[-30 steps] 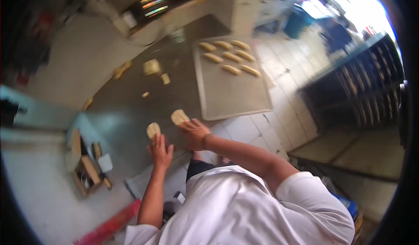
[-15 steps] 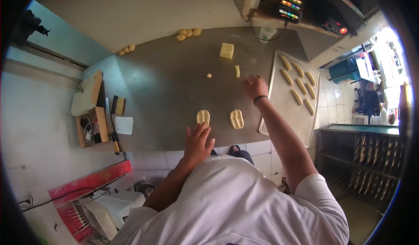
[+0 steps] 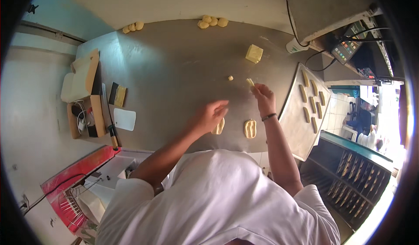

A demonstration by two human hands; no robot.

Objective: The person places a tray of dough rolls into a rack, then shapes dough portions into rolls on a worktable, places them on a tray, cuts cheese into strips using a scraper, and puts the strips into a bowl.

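My right hand [image 3: 265, 97], at the middle right of the steel table [image 3: 170, 70], is pinched on a pale yellow strip [image 3: 249, 82]. My left hand [image 3: 209, 116], slightly blurred, hovers with loosely bent, parted fingers over a flattened oval dough piece [image 3: 219, 127], partly hiding it; I see nothing in it. A second grooved dough oval [image 3: 250, 129] lies below my right hand. A small pale lump [image 3: 230, 78] and a yellow block [image 3: 254, 53], butter-like, sit farther back.
Dough balls [image 3: 212, 21] line the back edge. A tray [image 3: 291, 123] of long dough pieces is right, beside a rack [image 3: 349, 184]. An open box [image 3: 80, 118], scraper [image 3: 125, 119] and knife [image 3: 113, 138] lie left. A person [image 3: 366, 138] is far right.
My left hand has lifted off the dough and moved up and right. My right hand reached forward from the dough and now grips the pale strip. The view has turned and levelled.
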